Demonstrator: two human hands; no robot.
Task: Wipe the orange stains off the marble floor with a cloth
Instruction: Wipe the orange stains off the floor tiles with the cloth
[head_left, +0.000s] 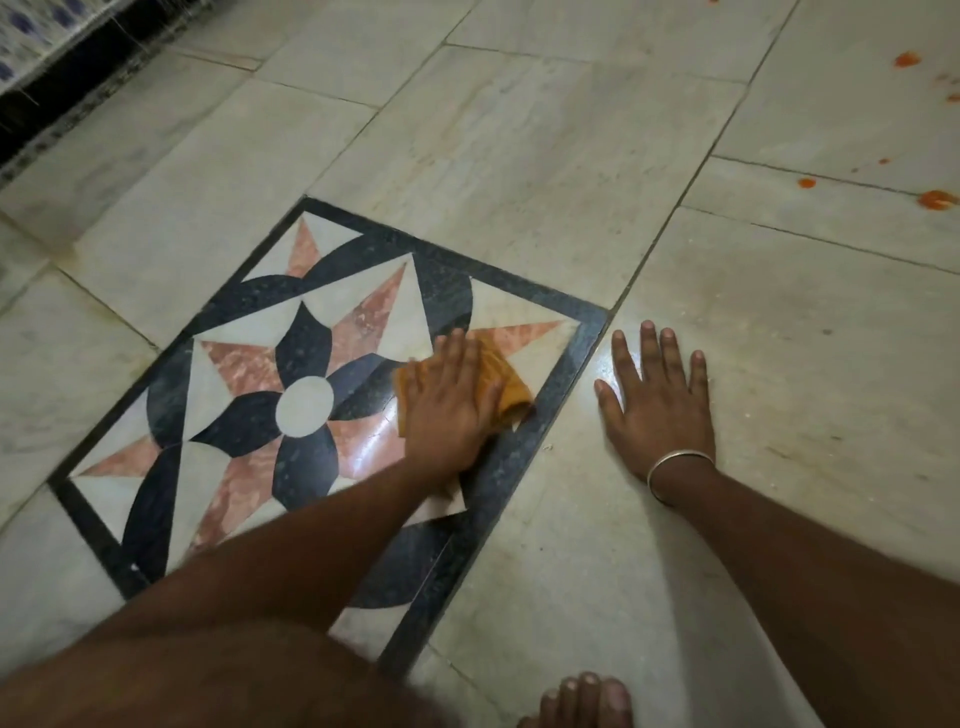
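Note:
My left hand (449, 405) presses flat on an orange cloth (511, 382) on the right side of the inlaid flower panel (306, 410), close to its dark border. The cloth sticks out past the fingers to the right. My right hand (657, 408) lies flat with fingers spread on the pale marble floor (519, 156), just right of the panel; a metal bangle is on its wrist. Orange stains (937, 199) dot the floor at the far right, with another orange stain (907, 58) higher up and a small orange stain (807, 182) beside them.
A dark step or plinth edge (47, 98) with patterned tiles above it runs along the top left corner. My bare toes (582, 701) rest on the floor at the bottom edge. Dark grout lines cross the marble slabs.

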